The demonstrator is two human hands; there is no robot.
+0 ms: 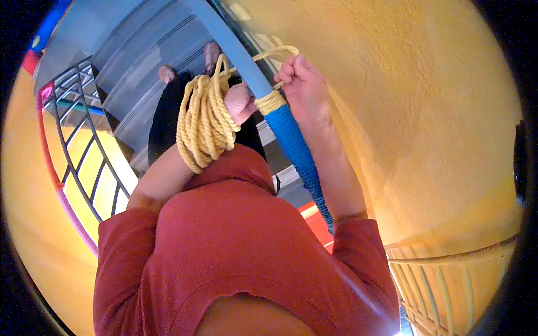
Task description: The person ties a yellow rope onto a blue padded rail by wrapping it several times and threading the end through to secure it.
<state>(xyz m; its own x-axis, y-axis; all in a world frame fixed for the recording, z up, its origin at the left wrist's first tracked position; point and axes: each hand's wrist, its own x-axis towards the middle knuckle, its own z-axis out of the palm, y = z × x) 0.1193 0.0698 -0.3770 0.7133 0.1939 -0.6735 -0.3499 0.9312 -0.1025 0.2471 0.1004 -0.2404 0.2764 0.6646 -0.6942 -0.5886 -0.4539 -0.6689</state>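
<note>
coils of yellow rope [204,120] hang bunched over our left hand [240,103], closed among them. our right hand [300,84] is fisted on the rope's end at the handrail [246,61]. blue wrapping [297,148] covers the lower rail; yellow turns just begun, bare rail above.

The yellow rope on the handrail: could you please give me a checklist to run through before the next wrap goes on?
1. Coil of yellow rope carried on the left hand: ok, looped over the wrist.
2. Right hand gripping the working strand: ok, fist closed on it.
3. Yellow turns sitting against the blue wrapping: ok, they touch, no gap visible.
4. Bare rail above the turns free of rope: ok.
5. Strand free of tangles in the coil: cannot tell.
6. Tension in the strand: cannot tell.
</note>
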